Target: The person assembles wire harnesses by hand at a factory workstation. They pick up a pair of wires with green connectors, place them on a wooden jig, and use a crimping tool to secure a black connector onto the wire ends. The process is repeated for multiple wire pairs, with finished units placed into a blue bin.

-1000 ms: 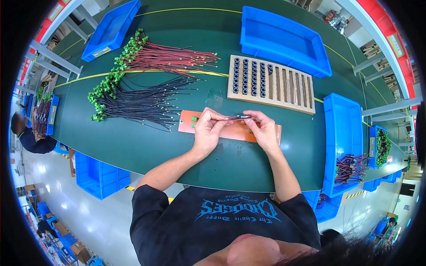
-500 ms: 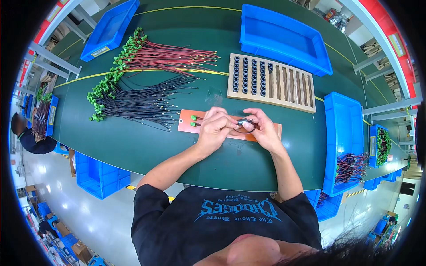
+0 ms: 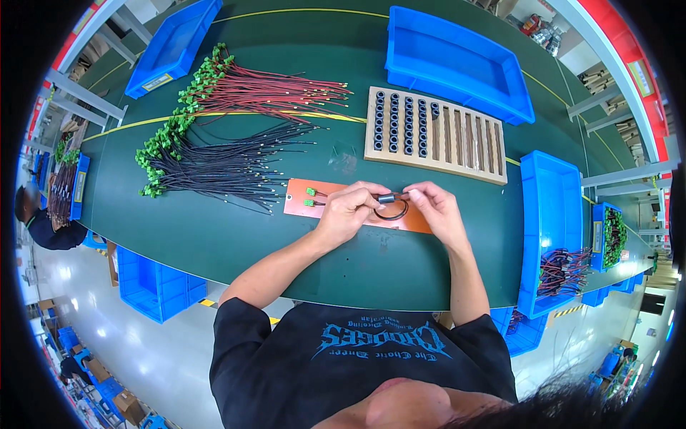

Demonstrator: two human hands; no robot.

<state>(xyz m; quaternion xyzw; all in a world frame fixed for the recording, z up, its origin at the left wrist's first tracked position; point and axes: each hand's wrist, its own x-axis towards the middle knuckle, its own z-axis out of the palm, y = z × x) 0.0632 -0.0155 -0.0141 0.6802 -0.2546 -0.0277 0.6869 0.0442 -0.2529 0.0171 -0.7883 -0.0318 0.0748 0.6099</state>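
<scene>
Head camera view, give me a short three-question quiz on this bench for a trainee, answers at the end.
1. True or false: the red wires lie farther from the person than the black wires.
2. Which colour are the two connectors at the left end of the orange board? A white, B green, C yellow.
3. Fill in: between the left hand and right hand, below the black cylinder, a thin wire curves in a ____.
Key: 1 true; 2 B; 3 loop.
</scene>
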